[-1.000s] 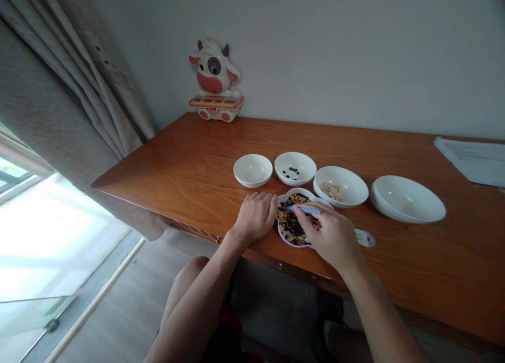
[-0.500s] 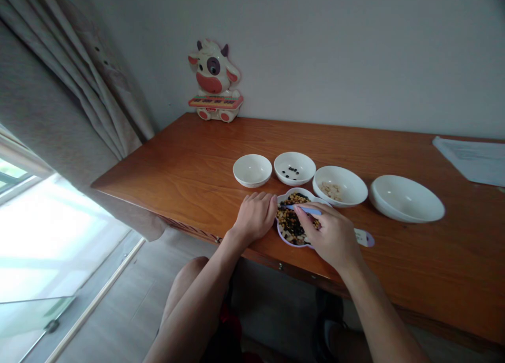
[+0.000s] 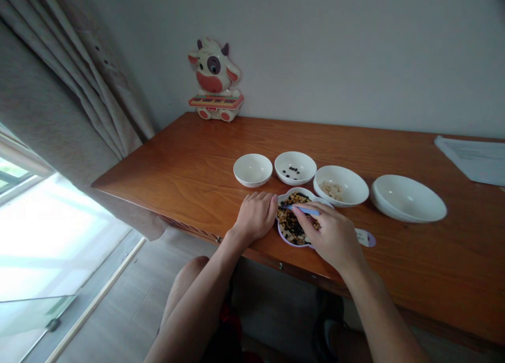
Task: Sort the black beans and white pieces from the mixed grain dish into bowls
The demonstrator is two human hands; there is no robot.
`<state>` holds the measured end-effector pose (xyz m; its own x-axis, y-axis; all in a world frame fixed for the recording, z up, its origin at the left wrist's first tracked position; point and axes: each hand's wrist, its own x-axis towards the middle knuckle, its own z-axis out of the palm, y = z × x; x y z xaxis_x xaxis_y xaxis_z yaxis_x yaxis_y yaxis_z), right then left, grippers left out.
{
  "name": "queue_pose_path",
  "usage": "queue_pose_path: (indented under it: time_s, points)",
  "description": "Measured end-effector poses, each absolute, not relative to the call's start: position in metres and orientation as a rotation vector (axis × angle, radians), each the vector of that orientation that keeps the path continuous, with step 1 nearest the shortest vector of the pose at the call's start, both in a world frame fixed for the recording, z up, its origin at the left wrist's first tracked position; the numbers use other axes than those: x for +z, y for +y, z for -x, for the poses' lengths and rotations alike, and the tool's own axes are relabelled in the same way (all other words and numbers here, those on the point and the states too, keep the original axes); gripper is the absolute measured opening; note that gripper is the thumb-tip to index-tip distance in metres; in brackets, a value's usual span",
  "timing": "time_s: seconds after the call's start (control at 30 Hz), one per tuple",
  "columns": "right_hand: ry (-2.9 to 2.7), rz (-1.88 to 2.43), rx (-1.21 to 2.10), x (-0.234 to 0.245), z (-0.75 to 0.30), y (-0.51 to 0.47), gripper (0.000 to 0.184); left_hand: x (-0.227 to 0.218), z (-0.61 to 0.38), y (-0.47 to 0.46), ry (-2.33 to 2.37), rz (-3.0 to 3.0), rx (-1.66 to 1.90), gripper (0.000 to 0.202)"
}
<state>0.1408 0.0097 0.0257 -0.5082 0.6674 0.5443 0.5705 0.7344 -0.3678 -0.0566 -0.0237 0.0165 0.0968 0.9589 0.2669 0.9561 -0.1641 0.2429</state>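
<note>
Item: blue plastic tool (image 3: 303, 210), held in R hand (image 3: 333, 237); sl. re-angled vs. earlier frames, over bean mix (image 3: 290, 221).

The left hand (image 3: 255, 215) rested on the wooden table (image 3: 158, 179) just beside a purple-rimmed plate (image 3: 281, 231) of mixed beans, while the right hand (image 3: 333, 237) held a blue utensil (image 3: 303, 210) over them. Behind stood white bowls, one of black beans (image 3: 295, 168), another of pale bits (image 3: 332, 191).

1. Place is reading as a room in a home, w/ domestic stuff all around.
2. Long beige curtain (image 3: 79, 89) is hanging beside bright window (image 3: 51, 237).
3. Cow toy w/ keyboard (image 3: 213, 84) is sitting on wooden table (image 3: 165, 163) against plain wall (image 3: 315, 52).
4. White bowls (image 3: 252, 170) are standing on table, household-style.
5. Wood-look floor (image 3: 118, 310) is showing below.
</note>
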Motion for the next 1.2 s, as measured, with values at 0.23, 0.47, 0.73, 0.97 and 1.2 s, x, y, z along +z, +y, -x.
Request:
queue_pose_path:
  time_s: [0.23, 0.47, 0.73, 0.97, 1.2]
  points:
    - [-2.293, 0.919, 0.188, 0.027, -0.14, 0.01, 0.024, 0.019, 0.056, -0.025, 2.039, -2.327, 0.537, 0.036]
    - [-2.218, 0.897, 0.202, 0.025, -0.141, 0.01, 0.02, 0.02, 0.056, -0.024, 2.027, -2.319, 0.565, 0.037]
    - [-2.119, 0.869, 0.168, 0.028, -0.143, 0.008, 0.016, 0.018, 0.057, -0.024, 2.01, -2.332, 0.578, 0.039]
    - [-2.014, 0.931, 0.078, 0.039, -0.163, 0.014, 0.016, 0.018, 0.057, -0.025, 2.01, -2.323, 0.594, 0.039]
    - [-1.838, 1.168, -0.08, 0.037, -0.199, 0.027, 0.028, 0.019, 0.056, -0.024, 2.02, -2.275, 0.604, 0.04]
